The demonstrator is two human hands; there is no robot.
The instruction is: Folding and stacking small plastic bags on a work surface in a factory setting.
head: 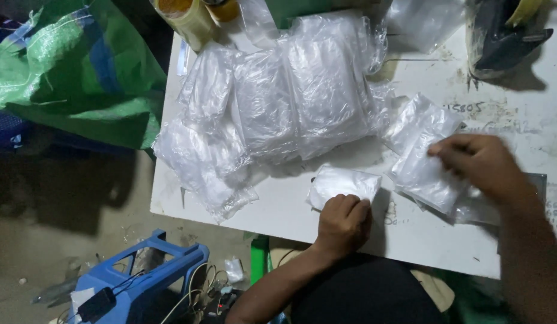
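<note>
On the near edge of the white table (pixel 278 210), a small clear plastic bag (pixel 344 183) lies flat, and the left hand (pixel 343 223) is curled up tight on its near edge, knuckles down, pinning it in place. Over to the right, the right hand (pixel 482 165) has its fingers bent narrow, fingertips pressing on a little stack of the same bags (pixel 422 162). It's a bit motion-blurred, so I can't tell whether it's pinching the top one or just resting on it.

Handling-wise, I'd guess these are super light, floppy and slick, with zero stiffness. They'd slide off each other easily and probably cling too, so peeling one off by a corner or edge looks like the best bet, with the other hand holding the rest down.

Further back there's a big messy heap of clear plastic bags (pixel 278 102) across the far-left part of the table. A couple of yellow tape rolls (pixel 188 18) sit at the far edge, a green woven sack (pixel 68 72) is off to the left, and a blue plastic stool (pixel 146 276) stands on the floor near-left.
</note>
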